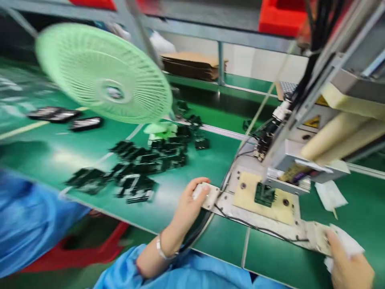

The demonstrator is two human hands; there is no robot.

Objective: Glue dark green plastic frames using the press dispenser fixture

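Note:
My left hand (188,208) rests on the left corner of a pale metal base plate (240,216), thumb pressed on a white button there. My right hand (350,267) sits at the plate's right corner, fingers closed on a white cloth (345,243). Between them a small black part (264,194) sits in a yellowish fixture (249,196) under the grey press head (297,160). A black cable (258,228) runs along the plate's front.
A pile of several black parts (141,170) lies on the green bench (186,176) to the left. A pale green fan (104,72) stands behind them. White paper (331,194) lies right of the press. Cardboard (192,64) and red bins (281,18) are on the shelves.

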